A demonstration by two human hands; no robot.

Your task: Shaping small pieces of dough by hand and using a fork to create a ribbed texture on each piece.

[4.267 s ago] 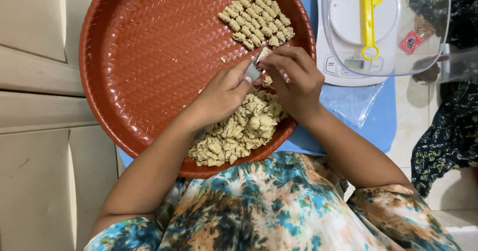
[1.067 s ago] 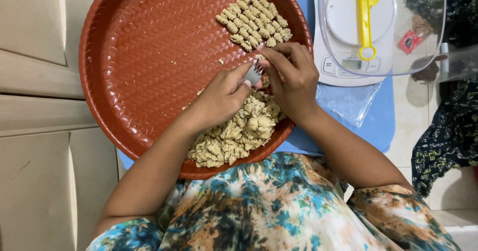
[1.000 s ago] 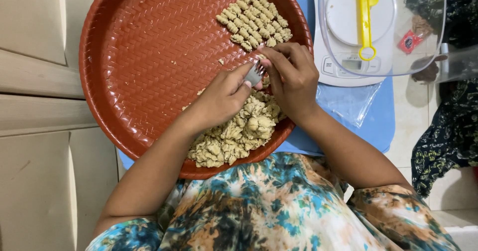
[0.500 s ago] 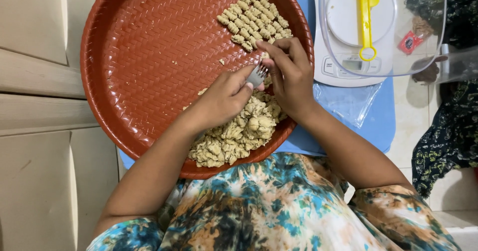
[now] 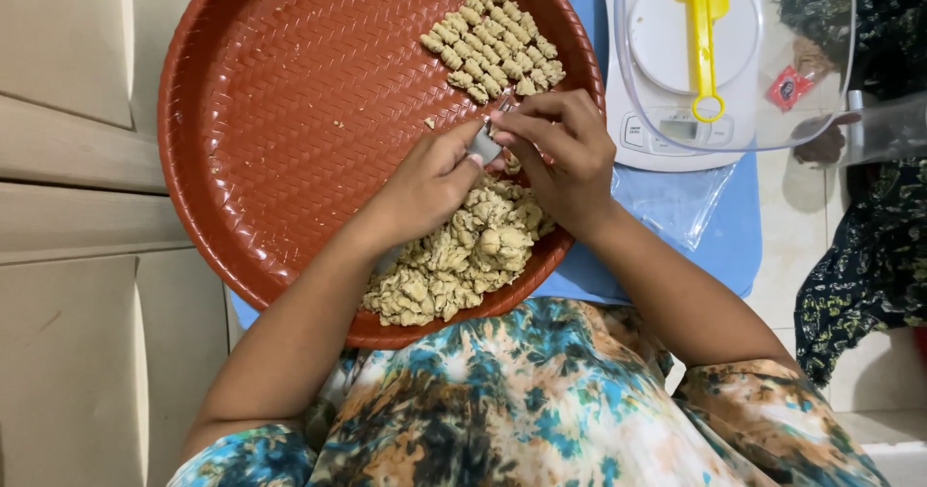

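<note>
A small dough bit [image 5: 509,112] sits against a fork [image 5: 486,142] over the red tray [image 5: 290,111]. The left hand [image 5: 430,178] grips the fork; the right hand [image 5: 565,154] pinches the dough. A small batch of shaped pieces [image 5: 492,41] lies done; the bigger raw heap [image 5: 459,255] remains.

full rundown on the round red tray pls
The red tray is large, round and plastic-looking, with a woven-pattern floor and raised rim. It sits tilted against the person's lap over a blue mat. Shaped dough pieces lie in rows at its far side, a rough dough pile near. Both hands work above it.
</note>
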